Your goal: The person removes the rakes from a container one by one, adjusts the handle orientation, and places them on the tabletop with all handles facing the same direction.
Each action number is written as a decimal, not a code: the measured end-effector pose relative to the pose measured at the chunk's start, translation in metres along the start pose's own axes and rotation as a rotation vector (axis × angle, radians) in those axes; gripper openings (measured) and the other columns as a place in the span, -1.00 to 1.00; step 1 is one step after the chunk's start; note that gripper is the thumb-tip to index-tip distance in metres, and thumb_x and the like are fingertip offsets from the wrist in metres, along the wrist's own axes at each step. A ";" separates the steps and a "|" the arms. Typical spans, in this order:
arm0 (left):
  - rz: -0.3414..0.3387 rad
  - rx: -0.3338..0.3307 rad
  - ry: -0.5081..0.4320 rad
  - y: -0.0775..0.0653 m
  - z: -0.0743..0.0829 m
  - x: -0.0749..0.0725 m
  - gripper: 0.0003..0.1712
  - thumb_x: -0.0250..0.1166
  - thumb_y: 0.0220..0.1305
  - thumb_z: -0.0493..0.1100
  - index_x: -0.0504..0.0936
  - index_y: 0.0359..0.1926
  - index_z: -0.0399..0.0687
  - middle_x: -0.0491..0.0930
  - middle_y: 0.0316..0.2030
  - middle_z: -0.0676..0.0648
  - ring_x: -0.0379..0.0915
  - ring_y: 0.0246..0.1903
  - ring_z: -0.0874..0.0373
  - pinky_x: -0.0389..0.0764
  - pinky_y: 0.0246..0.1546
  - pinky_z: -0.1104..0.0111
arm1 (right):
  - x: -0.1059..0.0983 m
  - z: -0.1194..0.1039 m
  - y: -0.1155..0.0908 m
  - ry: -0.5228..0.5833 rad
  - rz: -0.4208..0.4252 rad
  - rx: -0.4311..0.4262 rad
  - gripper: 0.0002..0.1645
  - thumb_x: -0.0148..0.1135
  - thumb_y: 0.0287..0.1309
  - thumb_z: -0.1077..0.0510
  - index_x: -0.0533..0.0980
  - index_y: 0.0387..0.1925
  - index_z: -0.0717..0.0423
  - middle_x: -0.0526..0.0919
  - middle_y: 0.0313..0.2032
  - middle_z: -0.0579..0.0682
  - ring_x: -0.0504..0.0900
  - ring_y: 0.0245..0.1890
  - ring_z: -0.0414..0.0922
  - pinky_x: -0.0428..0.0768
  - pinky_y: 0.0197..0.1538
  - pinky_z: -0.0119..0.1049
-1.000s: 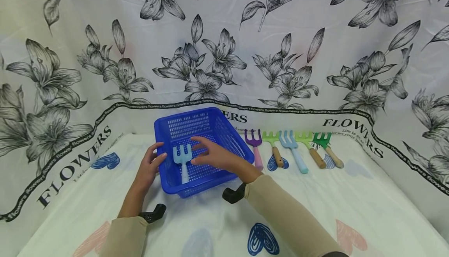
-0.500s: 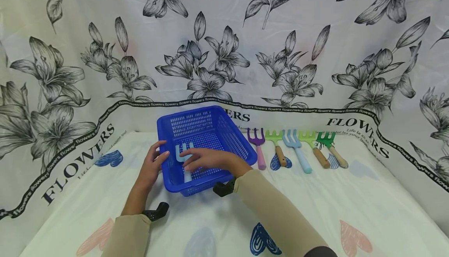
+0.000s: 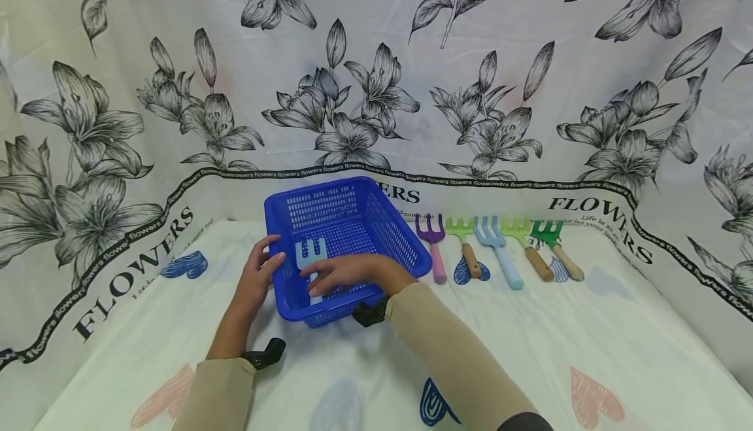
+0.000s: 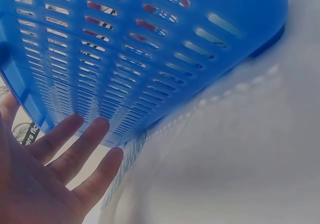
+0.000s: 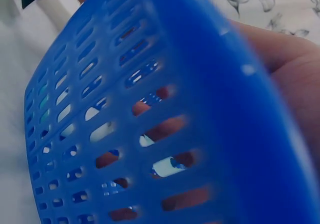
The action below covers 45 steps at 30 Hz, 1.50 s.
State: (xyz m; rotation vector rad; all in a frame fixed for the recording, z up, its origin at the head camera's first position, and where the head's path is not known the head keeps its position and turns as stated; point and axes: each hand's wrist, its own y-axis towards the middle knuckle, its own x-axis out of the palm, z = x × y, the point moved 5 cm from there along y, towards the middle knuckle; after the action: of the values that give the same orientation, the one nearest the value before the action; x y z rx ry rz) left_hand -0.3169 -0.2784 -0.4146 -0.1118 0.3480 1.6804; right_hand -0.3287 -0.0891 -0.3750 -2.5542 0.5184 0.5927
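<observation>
A blue perforated plastic basket [image 3: 393,225] stands in the middle, with a light blue hand fork [image 3: 310,253] inside near its left wall. My left hand [image 3: 255,273] holds the basket's left rim. The left wrist view shows that hand's spread fingers [image 4: 90,139] along the outside of the wall. Inside the basket, my right hand [image 3: 355,269] has its fingers around the fork's handle, hiding most of it. In the right wrist view, a pale handle [image 5: 167,167] and parts of the fingers show through the slots of the basket's wall.
Right of the basket lies a row of hand forks: a purple and pink one [image 3: 435,251], a light green one [image 3: 466,248], a light blue one [image 3: 500,254], another light green one [image 3: 529,251] and a dark green one [image 3: 559,251]. Flowered cloth [image 3: 376,137] hangs behind.
My right hand has moved down and left from above the basket's middle onto the light blue fork's handle. The left hand stays at the rim.
</observation>
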 end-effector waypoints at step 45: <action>0.001 0.010 -0.011 0.000 -0.001 0.001 -0.29 0.04 0.41 0.17 0.05 0.48 0.22 0.04 0.44 -0.26 0.12 0.32 -0.34 0.23 0.19 -0.24 | -0.010 0.010 -0.002 -0.354 0.287 0.166 -0.44 0.21 0.26 -0.11 0.48 0.24 -0.02 0.59 0.11 -0.07 0.48 0.17 -0.09 0.38 0.26 -0.07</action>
State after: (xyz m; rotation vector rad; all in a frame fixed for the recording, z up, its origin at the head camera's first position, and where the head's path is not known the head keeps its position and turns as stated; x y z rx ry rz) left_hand -0.3172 -0.2781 -0.4156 -0.0955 0.3481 1.6800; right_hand -0.3396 -0.0800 -0.3771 -2.1680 0.7747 1.0323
